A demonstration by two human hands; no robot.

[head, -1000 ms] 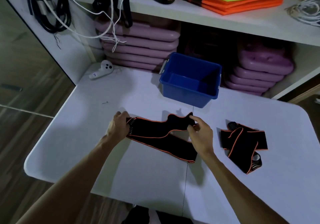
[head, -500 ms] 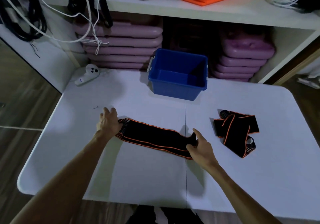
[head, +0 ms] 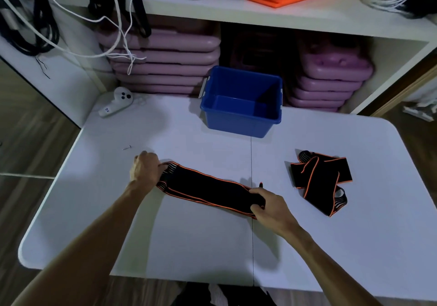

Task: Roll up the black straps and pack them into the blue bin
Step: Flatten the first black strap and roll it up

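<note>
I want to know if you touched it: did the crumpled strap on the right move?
No. The crumpled strap lies right of the table seam, below and right of the blue bin, as before. Only the camera shifted.

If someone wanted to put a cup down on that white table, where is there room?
The near table below the stretched strap is bare, as is the far left between the white controller and the left hand. It is crowded between the blue bin, the right hand and the crumpled strap.
</note>
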